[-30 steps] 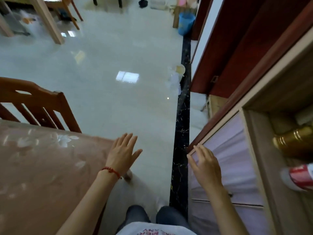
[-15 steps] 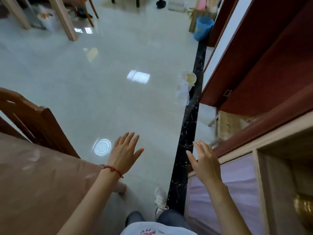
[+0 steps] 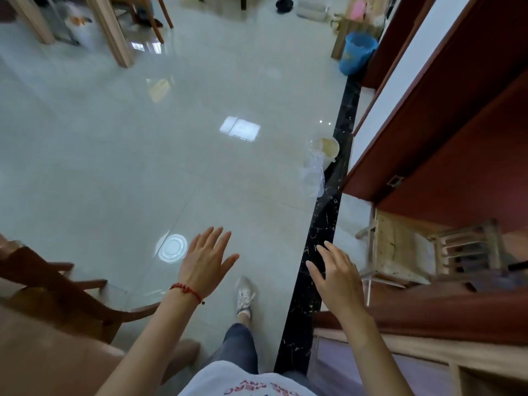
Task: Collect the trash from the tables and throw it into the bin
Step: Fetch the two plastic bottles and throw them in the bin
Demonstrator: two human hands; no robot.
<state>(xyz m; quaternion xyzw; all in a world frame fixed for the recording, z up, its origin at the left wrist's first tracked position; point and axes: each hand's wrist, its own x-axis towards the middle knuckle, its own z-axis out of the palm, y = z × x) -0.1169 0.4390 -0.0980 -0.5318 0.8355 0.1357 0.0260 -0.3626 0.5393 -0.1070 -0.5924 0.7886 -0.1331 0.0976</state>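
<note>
Head cam: left hand (image 3: pixel 206 261) and right hand (image 3: pixel 337 274) both spread, carrying nothing. Looks like walking between pickups. Trash ahead: plastic lid (image 3: pixel 172 248) and cup with wrapper (image 3: pixel 321 158) on floor; blue bin (image 3: pixel 357 53) far off. Next: bend, grab.

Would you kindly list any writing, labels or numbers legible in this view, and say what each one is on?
White shirt: red printed lettering along the bottom edge of the view, upside down and cut off; too partial to read.
Blue bin: a faint yellowish mark on its side, too blurred to read.
No other text is visible.
</note>
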